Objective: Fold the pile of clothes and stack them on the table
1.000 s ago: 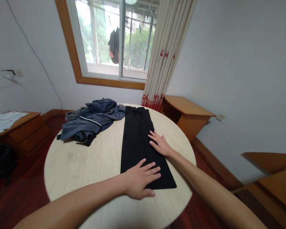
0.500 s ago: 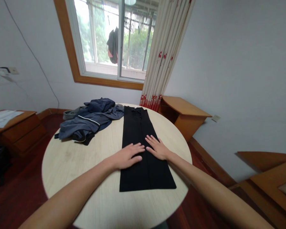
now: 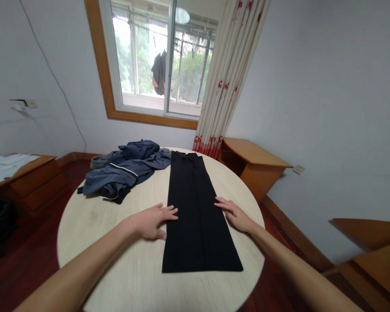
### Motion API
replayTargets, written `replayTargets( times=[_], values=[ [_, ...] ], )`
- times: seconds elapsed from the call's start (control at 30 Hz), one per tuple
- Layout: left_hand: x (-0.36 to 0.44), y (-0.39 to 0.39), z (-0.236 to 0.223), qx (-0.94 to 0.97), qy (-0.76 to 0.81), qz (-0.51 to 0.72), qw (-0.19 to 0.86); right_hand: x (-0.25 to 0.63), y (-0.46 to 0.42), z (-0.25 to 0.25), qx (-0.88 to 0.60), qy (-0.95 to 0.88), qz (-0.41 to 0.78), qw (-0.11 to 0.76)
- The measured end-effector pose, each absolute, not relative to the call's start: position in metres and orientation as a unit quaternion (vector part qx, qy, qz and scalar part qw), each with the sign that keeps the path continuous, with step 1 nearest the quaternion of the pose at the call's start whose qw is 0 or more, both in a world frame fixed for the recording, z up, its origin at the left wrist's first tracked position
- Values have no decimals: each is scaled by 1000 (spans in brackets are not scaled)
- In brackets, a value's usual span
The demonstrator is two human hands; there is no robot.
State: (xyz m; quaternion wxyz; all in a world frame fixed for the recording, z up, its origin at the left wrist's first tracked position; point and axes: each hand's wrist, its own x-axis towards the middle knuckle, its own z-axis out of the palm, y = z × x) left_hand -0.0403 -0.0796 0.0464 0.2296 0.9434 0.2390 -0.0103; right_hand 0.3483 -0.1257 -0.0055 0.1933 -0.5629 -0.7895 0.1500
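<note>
A pair of black trousers point(image 3: 196, 216) lies flat and folded lengthwise on the round table point(image 3: 126, 264), its waistband at the far edge and its hems towards me. My left hand point(image 3: 154, 221) is at the left edge of the trousers, fingers apart, with the fingertips over the cloth. On the opposite side, my right hand point(image 3: 235, 214) has its fingers stretched out, their tips touching or just above the right edge. Neither hand grips the cloth.
Crumpled dark blue and grey clothes point(image 3: 117, 173) are heaped at the table's far left, against the trousers' waist end. Behind the table hang a patterned curtain point(image 3: 219, 99) and a wooden desk point(image 3: 253, 154). A wooden cabinet point(image 3: 35, 190) stands at left.
Both hands have slid apart from the middle of the trousers, the left one to the left edge and the right one to the right edge. The camera view has shifted slightly.
</note>
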Motion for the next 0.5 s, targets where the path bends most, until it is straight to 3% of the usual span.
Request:
replayTargets(
  times=[0.33, 0.5],
  values=[
    [-47, -104, 35, 949, 200, 107, 219, 320, -172, 19, -472, -837, 200, 189],
    [-54, -125, 61, 937, 149, 99, 300, 300, -202, 58, -402, -851, 286, 181]
  ],
)
